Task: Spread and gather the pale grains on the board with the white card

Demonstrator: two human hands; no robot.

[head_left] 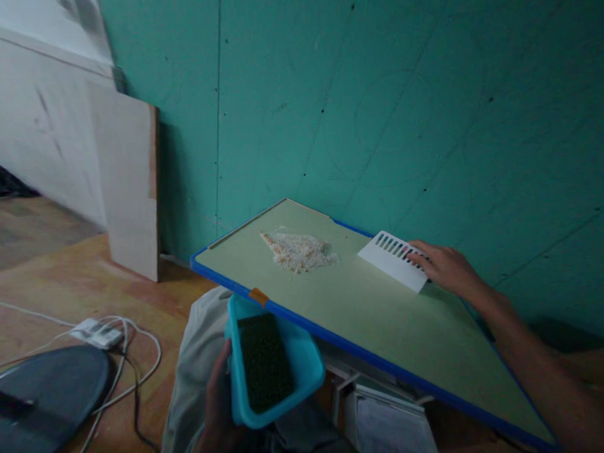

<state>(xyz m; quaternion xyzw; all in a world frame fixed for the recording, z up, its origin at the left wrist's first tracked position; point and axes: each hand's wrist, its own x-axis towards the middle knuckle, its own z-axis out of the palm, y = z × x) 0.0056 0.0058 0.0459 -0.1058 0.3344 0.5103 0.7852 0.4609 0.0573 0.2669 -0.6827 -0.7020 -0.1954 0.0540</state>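
item: pile of pale shavings or crumbs [300, 250], loose, heaped on the green tabletop [376, 310] toward its far left corner, well clear of the blue rim [306, 323].

white slotted scraper card [394, 259]: lay flat on the tabletop to the right of the pile, near but apart from it, long edge turned toward the heap, seemingly set to push the pile along.

right hand [446, 265]: fingers spread flat, pressing down on the card's right end; palm low, nothing gripped.

teal plastic tray [272, 361]: held below the tabletop's near rim, left of the pile's line, mouth tilted up toward the edge as if to catch; a dark green pad [265, 368] sat inside it.

left hand [219, 397]: closed around the tray's left wall, thumb over the lip.

beyond the tabletop: teal wall behind; leaning wooden board [130, 187] to the left; white power strip with cables [97, 332] and a dark round lid [43, 391] on the floor, lower left.
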